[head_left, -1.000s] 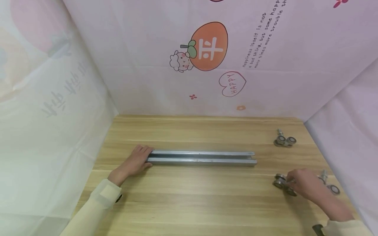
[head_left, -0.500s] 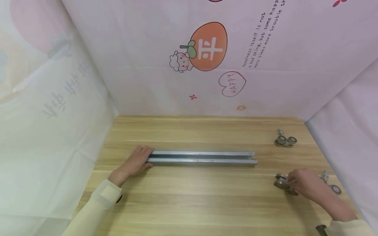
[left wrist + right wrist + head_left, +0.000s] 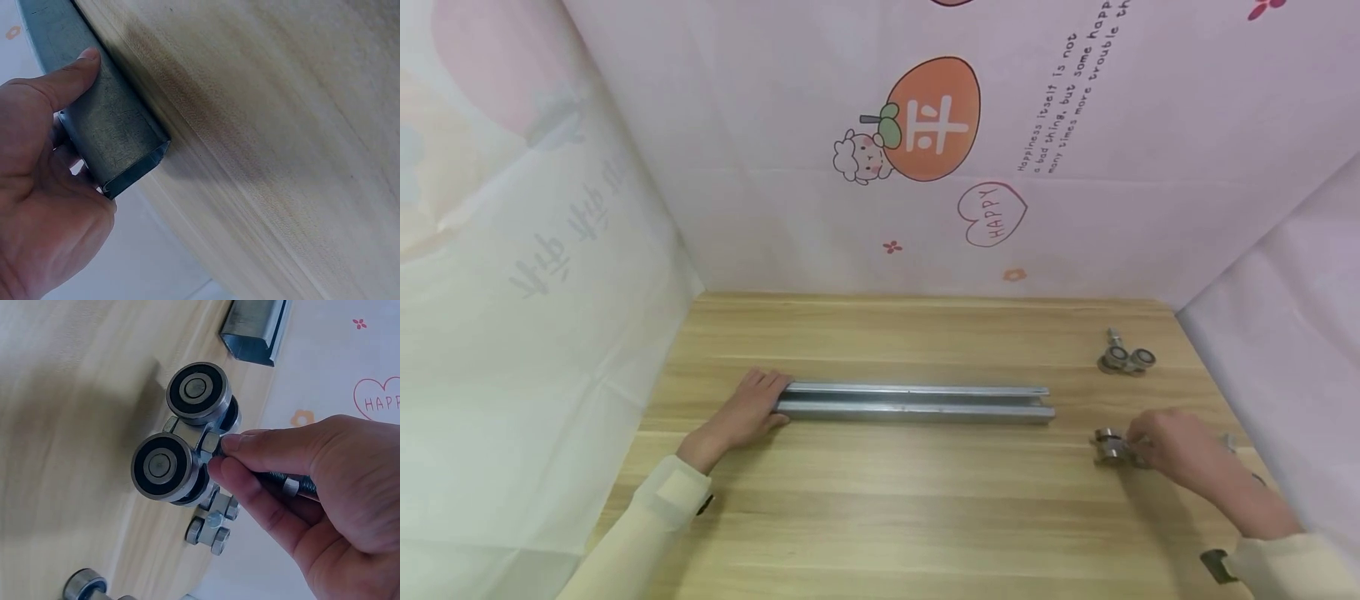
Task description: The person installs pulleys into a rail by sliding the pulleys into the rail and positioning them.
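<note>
My left hand [image 3: 748, 408] grips the left end of a galvanized steel track channel [image 3: 917, 411], which lies crosswise on the table with its slot facing up. In the left wrist view, the thumb [image 3: 75, 78] presses along the channel's side and the other fingers are partly hidden behind it. Off the channel's right end, my right hand [image 3: 1176, 454] holds a four-wheeled roller trolley [image 3: 162, 465]. Thumb and fingertips pinch it by the threaded bolt, close to the nut. Its wheels point left, toward the channel's end.
A second roller trolley [image 3: 1123, 360] rests at the back right of the wooden table [image 3: 880, 508]. Partly behind my right hand lies a third trolley [image 3: 1228, 442], near the right edge. White printed sheets [image 3: 775, 225] rise along the table's back and sides.
My right hand has moved slightly toward the back and turned the trolley, so its wheels now point more squarely left. The left hand and the channel have stayed put.
</note>
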The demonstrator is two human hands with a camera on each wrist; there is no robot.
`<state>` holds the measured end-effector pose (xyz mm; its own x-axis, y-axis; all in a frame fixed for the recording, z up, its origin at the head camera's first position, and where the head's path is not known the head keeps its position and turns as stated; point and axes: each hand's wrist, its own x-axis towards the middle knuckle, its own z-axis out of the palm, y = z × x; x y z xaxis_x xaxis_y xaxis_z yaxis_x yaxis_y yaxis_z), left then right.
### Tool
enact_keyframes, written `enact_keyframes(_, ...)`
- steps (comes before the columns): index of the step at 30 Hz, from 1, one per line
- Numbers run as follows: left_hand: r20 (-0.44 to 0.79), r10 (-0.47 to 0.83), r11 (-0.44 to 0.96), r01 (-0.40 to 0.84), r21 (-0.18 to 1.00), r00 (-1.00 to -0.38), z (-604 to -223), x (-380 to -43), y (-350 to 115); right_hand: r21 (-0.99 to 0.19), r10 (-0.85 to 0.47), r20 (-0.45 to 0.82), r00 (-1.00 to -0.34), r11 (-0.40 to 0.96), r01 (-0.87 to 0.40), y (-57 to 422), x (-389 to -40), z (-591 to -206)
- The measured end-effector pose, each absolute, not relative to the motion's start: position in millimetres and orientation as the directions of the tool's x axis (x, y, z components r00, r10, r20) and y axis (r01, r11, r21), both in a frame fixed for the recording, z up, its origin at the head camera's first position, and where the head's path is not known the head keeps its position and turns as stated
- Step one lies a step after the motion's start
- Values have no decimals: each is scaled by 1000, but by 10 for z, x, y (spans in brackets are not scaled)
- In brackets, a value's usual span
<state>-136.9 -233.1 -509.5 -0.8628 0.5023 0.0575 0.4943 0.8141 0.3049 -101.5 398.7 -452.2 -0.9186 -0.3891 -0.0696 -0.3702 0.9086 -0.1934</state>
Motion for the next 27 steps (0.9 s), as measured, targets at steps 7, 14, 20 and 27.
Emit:
enact_keyframes(7,50,494,819,483,310,-868,-5087,-1370,-2335,-198,-422,-46,-905,892,-406,3920,-1175,-4494)
enact_keyframes(14,46,495,819,484,309,-867,-5097,-1373,-2339,-179,-472,-1,-881,867,-465,3865,-1330,-4515)
enact_keyframes(20,37,495,822,482,304,-868,-5121,-1388,-2337,-192,-488,18,-873,855,-481,3817,-1417,-4522)
enact_keyframes(27,37,495,824,483,296,-868,-5140,-1395,-2348,-197,-514,47,-857,836,-512,3755,-1522,-4538)
